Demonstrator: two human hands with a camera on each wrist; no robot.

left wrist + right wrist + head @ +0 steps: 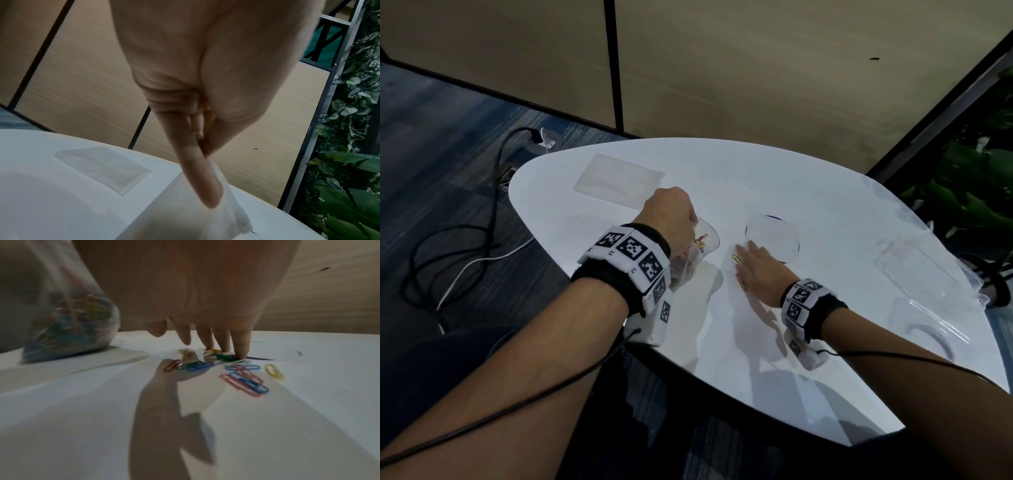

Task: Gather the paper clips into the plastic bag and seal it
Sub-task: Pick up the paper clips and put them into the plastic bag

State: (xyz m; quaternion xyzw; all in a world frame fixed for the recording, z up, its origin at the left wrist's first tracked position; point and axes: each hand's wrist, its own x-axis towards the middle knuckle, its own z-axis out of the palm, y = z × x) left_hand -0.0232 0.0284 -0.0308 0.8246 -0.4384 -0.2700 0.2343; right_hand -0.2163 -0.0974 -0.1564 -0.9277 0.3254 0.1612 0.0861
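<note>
**Bag up in one hand, loose clips under the other**

We start with the white table (774,178), a rounded top that carries everything here. On its far left lies a flat clear sheet (619,180), well apart from the action; on the right edge sits a clear plastic tray (924,277), and just beyond our right hand a clear round lid (774,236) with a dark rim.

Now the plastic bag (697,255): we hold it up by its top with the left hand (671,219), thumb and fingers pinching the mouth edge, as the left wrist view shows plainly. Its bottom bulges with colored clips (69,331) and sits at or just above the tabletop; we cannot tell which.

The right hand (755,270) is just beside the bag, palm down, fingers spread and straight, fingertips (242,352) pressing down onto the table among the loose paper clips (242,378). Nothing is gripped there. The clips lie scattered flat under and in front of the fingers: red, green, blue, pink, yellow. One yellow clip (736,257) peeks out beside the index finger in the head view.
</note>
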